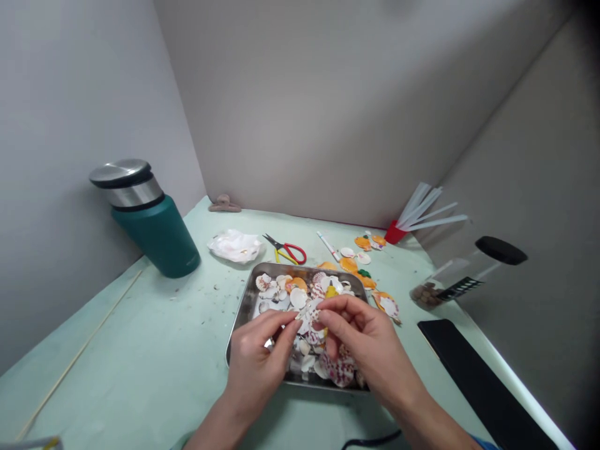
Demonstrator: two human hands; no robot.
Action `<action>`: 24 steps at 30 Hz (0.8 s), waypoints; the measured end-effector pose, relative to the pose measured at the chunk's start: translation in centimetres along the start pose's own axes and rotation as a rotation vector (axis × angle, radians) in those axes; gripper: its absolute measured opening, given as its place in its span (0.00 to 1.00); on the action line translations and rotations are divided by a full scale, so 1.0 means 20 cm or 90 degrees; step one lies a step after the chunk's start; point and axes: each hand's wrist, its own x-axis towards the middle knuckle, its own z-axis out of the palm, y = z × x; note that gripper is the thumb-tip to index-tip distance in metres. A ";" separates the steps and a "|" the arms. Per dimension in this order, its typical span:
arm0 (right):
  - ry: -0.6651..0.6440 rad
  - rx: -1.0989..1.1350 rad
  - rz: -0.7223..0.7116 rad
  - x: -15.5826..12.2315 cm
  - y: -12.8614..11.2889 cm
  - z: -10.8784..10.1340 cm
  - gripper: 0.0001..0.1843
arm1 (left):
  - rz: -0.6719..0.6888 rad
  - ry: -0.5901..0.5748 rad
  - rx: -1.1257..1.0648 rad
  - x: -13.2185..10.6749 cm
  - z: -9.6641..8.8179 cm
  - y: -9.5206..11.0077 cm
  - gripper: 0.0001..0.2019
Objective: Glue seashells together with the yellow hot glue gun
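Observation:
A metal tray [237, 320] full of seashells lies in front of me, with white, orange and purple-speckled scallop shells in it. Over its middle, my left hand [262, 350] pinches the edge of a small whitish shell between thumb and forefinger. My right hand [359, 331] comes from the other side, thumb and fingers closed together at a pale speckled shell [315, 315]. Whether both hands grip one and the same piece I cannot tell, as the shells behind look alike. A yellow object [331, 291] stands among the shells just behind my right fingers.
Scissors [293, 252] and crumpled white plastic [235, 246] lie behind the tray. At left stands a teal bottle [159, 237]. To the right are orange shells [365, 281], a red cup [394, 234] with translucent sticks, a clear jar [450, 284] and a long black object [473, 375].

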 end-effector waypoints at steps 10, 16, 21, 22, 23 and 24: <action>0.001 -0.055 -0.102 -0.01 0.06 0.03 0.08 | 0.041 -0.010 0.008 -0.02 0.02 0.00 0.06; 0.000 -0.100 -0.127 0.00 0.09 0.03 0.08 | 0.028 -0.020 0.006 -0.03 0.02 0.00 0.06; -0.007 -0.205 -0.176 -0.02 0.11 0.02 0.07 | 0.023 -0.010 0.008 -0.02 0.03 0.01 0.06; -0.008 -0.224 -0.182 -0.02 0.11 0.02 0.06 | 0.024 -0.009 0.008 -0.02 0.02 0.01 0.06; -0.007 -0.239 -0.185 -0.02 0.11 0.02 0.06 | 0.028 -0.009 0.009 -0.01 0.02 0.01 0.06; -0.006 -0.249 -0.189 -0.02 0.11 0.02 0.06 | 0.032 -0.010 0.010 -0.01 0.02 0.02 0.06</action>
